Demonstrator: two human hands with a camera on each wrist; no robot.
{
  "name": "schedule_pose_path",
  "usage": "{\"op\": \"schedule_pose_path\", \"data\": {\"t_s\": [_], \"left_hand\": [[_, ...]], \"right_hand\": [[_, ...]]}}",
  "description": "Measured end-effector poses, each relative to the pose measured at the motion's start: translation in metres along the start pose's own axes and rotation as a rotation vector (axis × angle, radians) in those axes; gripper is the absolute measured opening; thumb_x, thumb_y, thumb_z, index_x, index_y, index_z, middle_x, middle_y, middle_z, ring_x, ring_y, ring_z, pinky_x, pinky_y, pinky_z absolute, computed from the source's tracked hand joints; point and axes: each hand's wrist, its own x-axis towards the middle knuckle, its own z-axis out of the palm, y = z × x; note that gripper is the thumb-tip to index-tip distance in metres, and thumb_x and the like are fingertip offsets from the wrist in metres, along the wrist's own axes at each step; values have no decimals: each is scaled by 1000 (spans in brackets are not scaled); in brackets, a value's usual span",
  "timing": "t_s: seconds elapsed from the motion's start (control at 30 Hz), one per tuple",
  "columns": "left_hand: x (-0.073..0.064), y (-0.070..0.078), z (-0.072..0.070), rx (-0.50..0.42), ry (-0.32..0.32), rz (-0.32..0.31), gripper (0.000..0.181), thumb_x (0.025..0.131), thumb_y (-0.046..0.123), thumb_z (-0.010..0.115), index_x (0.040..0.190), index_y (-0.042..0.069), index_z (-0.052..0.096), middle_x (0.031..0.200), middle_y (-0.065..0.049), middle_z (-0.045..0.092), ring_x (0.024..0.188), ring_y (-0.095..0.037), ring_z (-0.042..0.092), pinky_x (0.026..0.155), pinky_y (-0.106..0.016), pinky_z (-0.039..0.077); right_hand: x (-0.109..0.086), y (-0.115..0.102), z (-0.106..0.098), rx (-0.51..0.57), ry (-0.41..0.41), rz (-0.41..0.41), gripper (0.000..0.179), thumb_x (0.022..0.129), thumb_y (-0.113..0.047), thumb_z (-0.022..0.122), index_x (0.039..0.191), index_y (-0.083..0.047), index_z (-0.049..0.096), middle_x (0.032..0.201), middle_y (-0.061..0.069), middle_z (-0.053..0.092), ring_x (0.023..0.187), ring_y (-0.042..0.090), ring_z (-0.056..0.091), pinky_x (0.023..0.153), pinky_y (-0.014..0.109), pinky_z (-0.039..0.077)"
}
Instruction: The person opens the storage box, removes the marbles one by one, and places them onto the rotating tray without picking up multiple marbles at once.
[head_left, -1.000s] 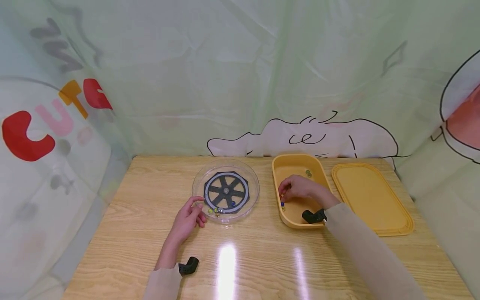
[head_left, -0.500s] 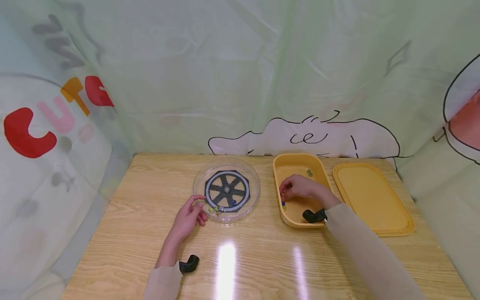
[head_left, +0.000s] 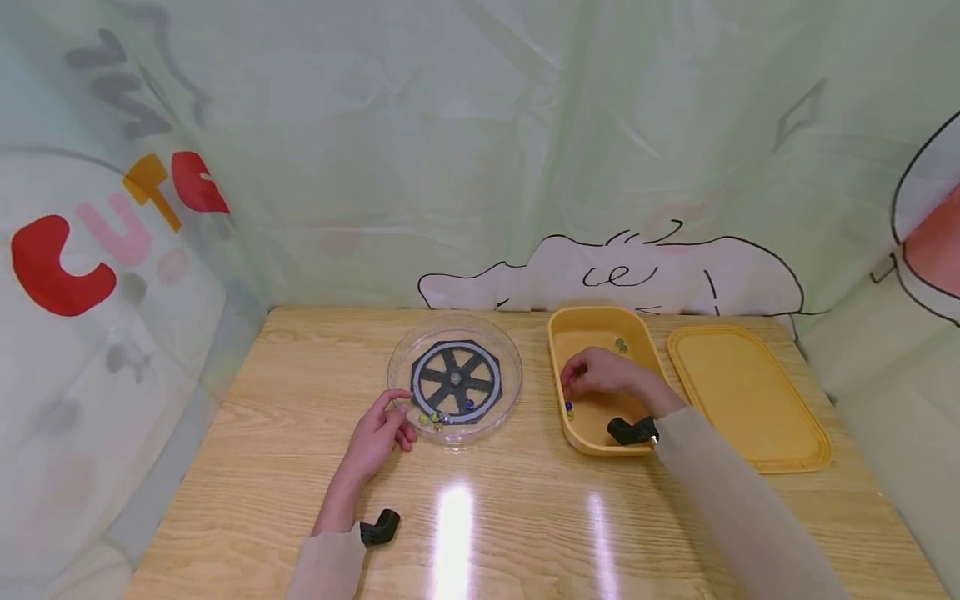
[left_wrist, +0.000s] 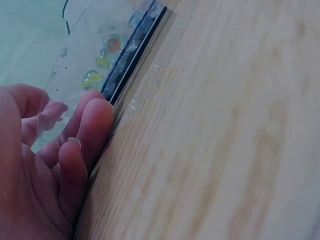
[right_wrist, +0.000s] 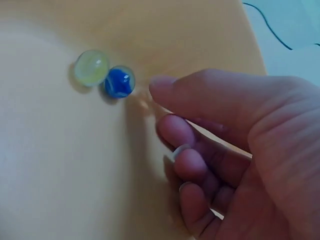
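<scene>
My left hand (head_left: 380, 433) grips the near-left rim of a round clear plastic dish (head_left: 508, 406), with its finger over the edge. Several glass marbles (left_wrist: 92, 80) lie near that rim, and a blue one (head_left: 470, 404) sits farther right in the dish. My right hand (head_left: 600, 372) reaches into the yellow tub (head_left: 592, 320), fingers curled at its left wall. Its thumb and finger pinch a small clear marble (right_wrist: 143, 104), mostly hidden. Right beside the fingertips, a blue marble (right_wrist: 119, 82) touches a pale yellow marble (right_wrist: 92, 68).
Two greenish marbles (head_left: 622, 345) lie at the tub's far end. The yellow lid (head_left: 750, 400) lies flat to the right of the tub. A dark spoked wheel shape (head_left: 455, 378) shows at the dish's middle. Behind the wooden table (head_left: 510, 517) hangs a printed curtain (head_left: 375, 167).
The whole scene shifts slightly right in the head view. Both hands stay in place, the left at the dish rim and the right at the tub's left wall.
</scene>
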Motion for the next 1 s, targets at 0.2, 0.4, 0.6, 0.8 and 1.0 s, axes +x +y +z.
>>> {"op": "schedule_pose_path", "data": {"t_s": [0.2, 0.4, 0.6, 0.8, 1.0], "left_hand": [[0, 4, 0, -7, -14, -28, 30, 107, 23, 46, 135, 15, 53, 78, -13, 65, 63, -26, 63, 58, -27, 45], [-12, 35, -2, 7, -48, -34, 31, 107, 14, 43, 136, 6, 51, 80, -18, 65, 66, -30, 64, 60, -29, 47], [-3, 16, -2, -11, -35, -43, 31, 108, 16, 44, 137, 9, 52, 79, -17, 65, 65, -30, 64, 58, -28, 47], [1, 1, 0, -27, -9, -20, 28, 107, 21, 46, 133, 15, 54, 76, -12, 64, 62, -26, 63, 56, -27, 45], [1, -1, 0, -10, -8, 24, 26, 107, 24, 47, 131, 17, 55, 76, -10, 64, 61, -24, 63, 56, -27, 46]], "right_hand": [[-6, -4, -4, 46, -2, 2, 11, 85, -12, 75, 95, -8, 71, 85, 0, 70, 82, 20, 58, 82, 36, 45], [-8, -12, -9, 45, 51, -46, 9, 87, -5, 71, 95, -7, 71, 87, 1, 70, 80, 20, 60, 77, 35, 49], [-15, -20, -15, 42, 77, -46, 9, 89, -9, 72, 97, -5, 71, 89, 2, 71, 82, 20, 61, 76, 33, 49], [-24, -20, -15, 46, 114, -65, 9, 89, -8, 73, 97, -3, 71, 90, 3, 71, 83, 20, 63, 77, 30, 50], [-37, -27, -18, 63, 182, -89, 13, 89, -8, 74, 100, -1, 71, 93, 5, 70, 87, 22, 61, 81, 34, 48]]}}
